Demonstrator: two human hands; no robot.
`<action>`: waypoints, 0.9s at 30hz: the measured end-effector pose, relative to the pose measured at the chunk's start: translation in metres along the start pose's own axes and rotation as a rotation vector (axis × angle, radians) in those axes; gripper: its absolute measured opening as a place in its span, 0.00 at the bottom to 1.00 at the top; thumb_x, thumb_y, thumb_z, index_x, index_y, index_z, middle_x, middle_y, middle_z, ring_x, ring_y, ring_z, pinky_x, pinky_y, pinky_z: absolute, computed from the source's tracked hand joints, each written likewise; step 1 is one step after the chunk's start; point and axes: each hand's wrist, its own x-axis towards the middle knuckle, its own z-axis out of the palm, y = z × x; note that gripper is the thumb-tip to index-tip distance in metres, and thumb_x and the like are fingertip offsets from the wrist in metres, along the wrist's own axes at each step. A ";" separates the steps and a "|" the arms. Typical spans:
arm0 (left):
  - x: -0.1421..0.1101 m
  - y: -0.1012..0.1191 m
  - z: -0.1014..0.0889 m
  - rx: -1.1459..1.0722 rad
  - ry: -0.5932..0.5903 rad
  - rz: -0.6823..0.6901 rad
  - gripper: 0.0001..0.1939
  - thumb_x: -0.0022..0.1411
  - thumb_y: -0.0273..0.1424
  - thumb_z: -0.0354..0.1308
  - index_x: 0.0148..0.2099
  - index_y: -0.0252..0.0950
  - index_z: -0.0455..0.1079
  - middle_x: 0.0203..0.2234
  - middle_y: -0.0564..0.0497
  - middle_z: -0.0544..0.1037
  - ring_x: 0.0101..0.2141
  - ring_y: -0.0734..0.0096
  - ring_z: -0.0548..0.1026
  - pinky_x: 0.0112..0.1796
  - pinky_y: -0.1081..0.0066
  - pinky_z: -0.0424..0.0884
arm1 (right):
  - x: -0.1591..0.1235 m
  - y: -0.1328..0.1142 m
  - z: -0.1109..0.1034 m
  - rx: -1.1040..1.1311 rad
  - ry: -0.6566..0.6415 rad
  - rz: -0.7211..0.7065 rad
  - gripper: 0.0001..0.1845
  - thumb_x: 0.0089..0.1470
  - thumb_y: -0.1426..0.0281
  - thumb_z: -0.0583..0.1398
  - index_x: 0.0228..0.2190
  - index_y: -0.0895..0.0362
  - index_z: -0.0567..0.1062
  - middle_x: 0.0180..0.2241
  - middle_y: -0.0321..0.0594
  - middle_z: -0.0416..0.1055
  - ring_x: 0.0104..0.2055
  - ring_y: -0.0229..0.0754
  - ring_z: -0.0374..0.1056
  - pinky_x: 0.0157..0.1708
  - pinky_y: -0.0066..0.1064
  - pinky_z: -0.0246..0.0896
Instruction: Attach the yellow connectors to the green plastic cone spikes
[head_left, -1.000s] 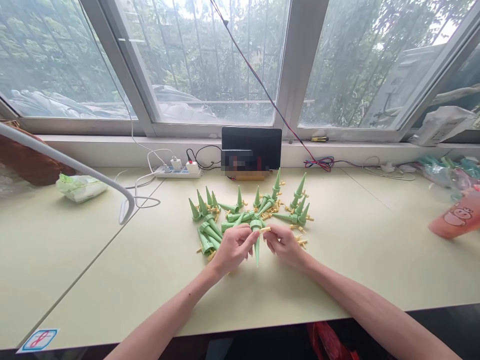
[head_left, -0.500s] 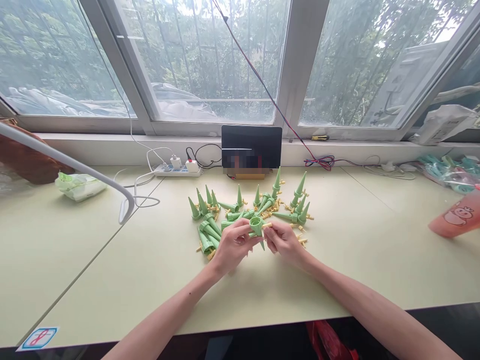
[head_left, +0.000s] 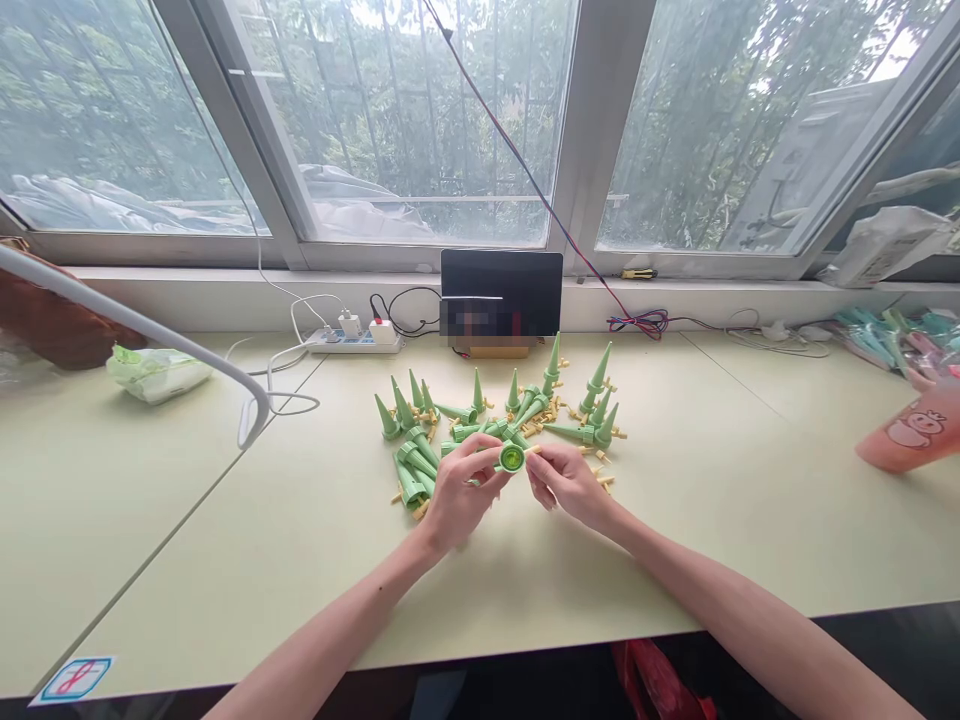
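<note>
My left hand (head_left: pixel 461 492) is closed round a green plastic cone spike (head_left: pixel 511 458), whose round open end faces me. My right hand (head_left: pixel 568 483) pinches a small yellow peg (head_left: pixel 533 451) at the side of that spike. Both hands hover just above the pale green table (head_left: pixel 225 540). Right behind them lies a heap of green cone spikes (head_left: pixel 480 420), some upright and some lying flat, mixed with small yellow pegs (head_left: pixel 602 482).
A dark tablet (head_left: pixel 501 295) leans against the window sill behind the heap. A white power strip (head_left: pixel 355 342) with cables lies to its left. A white lamp arm (head_left: pixel 135 325) and a wipes pack (head_left: pixel 156 370) are at the left. An orange packet (head_left: pixel 911 432) lies at the right.
The held spike has turned from hanging point-down to pointing away, so its open end faces me. Both hands have stayed in place.
</note>
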 end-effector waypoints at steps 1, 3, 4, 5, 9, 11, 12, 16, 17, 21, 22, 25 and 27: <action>0.000 -0.001 0.000 0.005 0.003 0.000 0.13 0.67 0.40 0.58 0.38 0.38 0.80 0.37 0.48 0.72 0.20 0.83 0.68 0.19 0.78 0.71 | 0.000 -0.002 0.000 -0.007 -0.004 0.008 0.26 0.64 0.51 0.56 0.22 0.55 0.64 0.12 0.27 0.58 0.13 0.32 0.55 0.19 0.27 0.52; -0.001 -0.002 0.000 0.013 0.006 -0.002 0.12 0.67 0.40 0.59 0.38 0.38 0.79 0.38 0.48 0.72 0.19 0.84 0.67 0.18 0.78 0.71 | 0.000 -0.004 0.001 -0.015 -0.008 0.021 0.26 0.64 0.51 0.55 0.21 0.55 0.64 0.12 0.27 0.58 0.13 0.32 0.54 0.19 0.27 0.52; -0.001 -0.002 0.000 0.016 0.009 0.000 0.12 0.67 0.40 0.59 0.39 0.38 0.79 0.38 0.48 0.72 0.19 0.84 0.68 0.18 0.78 0.71 | 0.000 -0.005 0.001 -0.013 -0.007 0.024 0.26 0.64 0.52 0.55 0.21 0.55 0.64 0.12 0.27 0.58 0.13 0.32 0.54 0.19 0.27 0.51; -0.001 -0.001 0.000 0.018 0.012 0.003 0.12 0.67 0.39 0.59 0.39 0.38 0.79 0.38 0.48 0.72 0.20 0.83 0.68 0.18 0.78 0.71 | 0.000 -0.005 0.001 -0.008 -0.005 0.024 0.26 0.64 0.52 0.55 0.21 0.55 0.64 0.12 0.27 0.58 0.13 0.32 0.54 0.19 0.27 0.51; -0.001 0.003 0.002 0.011 0.012 -0.017 0.10 0.67 0.38 0.59 0.40 0.39 0.78 0.38 0.48 0.72 0.21 0.81 0.69 0.19 0.78 0.72 | 0.000 -0.003 0.002 0.010 -0.010 0.002 0.26 0.64 0.51 0.55 0.22 0.55 0.65 0.11 0.27 0.59 0.13 0.33 0.54 0.19 0.28 0.52; 0.000 0.005 0.003 -0.014 0.011 -0.051 0.09 0.66 0.38 0.59 0.42 0.39 0.76 0.39 0.48 0.73 0.22 0.80 0.71 0.19 0.78 0.72 | 0.000 0.000 0.002 0.022 -0.014 -0.006 0.26 0.64 0.50 0.55 0.23 0.55 0.65 0.12 0.28 0.59 0.13 0.33 0.54 0.19 0.28 0.52; 0.000 0.006 0.003 -0.029 0.019 -0.075 0.09 0.65 0.38 0.60 0.43 0.39 0.75 0.39 0.49 0.74 0.22 0.80 0.71 0.19 0.78 0.71 | 0.000 0.001 0.002 0.030 -0.010 -0.007 0.26 0.64 0.49 0.55 0.23 0.55 0.66 0.12 0.27 0.59 0.13 0.33 0.53 0.19 0.28 0.52; 0.001 0.009 0.003 -0.094 0.051 -0.192 0.12 0.62 0.40 0.63 0.41 0.37 0.69 0.29 0.53 0.74 0.20 0.77 0.73 0.18 0.79 0.69 | 0.000 0.008 0.002 0.051 0.009 -0.027 0.25 0.63 0.48 0.55 0.25 0.55 0.65 0.13 0.27 0.58 0.12 0.32 0.54 0.17 0.28 0.51; 0.001 0.009 0.003 -0.117 0.036 -0.215 0.13 0.61 0.40 0.64 0.39 0.36 0.69 0.26 0.54 0.73 0.20 0.76 0.73 0.18 0.78 0.69 | 0.001 0.009 0.002 0.052 0.007 -0.037 0.25 0.63 0.48 0.55 0.25 0.55 0.65 0.13 0.27 0.58 0.12 0.32 0.54 0.17 0.27 0.51; 0.003 0.012 0.002 -0.277 -0.081 -0.302 0.17 0.60 0.43 0.65 0.37 0.34 0.70 0.17 0.56 0.70 0.18 0.74 0.72 0.19 0.76 0.70 | 0.001 0.012 0.000 0.033 0.003 -0.069 0.25 0.64 0.49 0.55 0.25 0.55 0.65 0.13 0.27 0.58 0.13 0.33 0.54 0.17 0.27 0.51; 0.003 0.012 0.002 -0.324 -0.102 -0.321 0.17 0.60 0.44 0.65 0.37 0.34 0.70 0.16 0.56 0.70 0.18 0.74 0.72 0.19 0.75 0.70 | 0.001 0.012 0.000 0.019 0.012 -0.074 0.25 0.64 0.49 0.55 0.25 0.55 0.66 0.13 0.27 0.58 0.13 0.33 0.54 0.17 0.27 0.51; 0.005 0.013 0.001 -0.444 -0.127 -0.368 0.20 0.63 0.47 0.60 0.36 0.33 0.71 0.16 0.54 0.71 0.18 0.74 0.71 0.19 0.75 0.69 | 0.001 0.011 -0.001 -0.021 0.039 -0.086 0.26 0.64 0.47 0.54 0.25 0.55 0.66 0.13 0.28 0.58 0.14 0.33 0.55 0.17 0.27 0.52; 0.007 0.011 0.000 -0.508 -0.131 -0.405 0.24 0.65 0.50 0.57 0.32 0.33 0.69 0.15 0.52 0.72 0.17 0.74 0.70 0.19 0.74 0.68 | 0.001 0.009 -0.001 -0.036 0.037 -0.090 0.26 0.64 0.47 0.54 0.25 0.55 0.66 0.13 0.28 0.58 0.14 0.33 0.55 0.17 0.27 0.52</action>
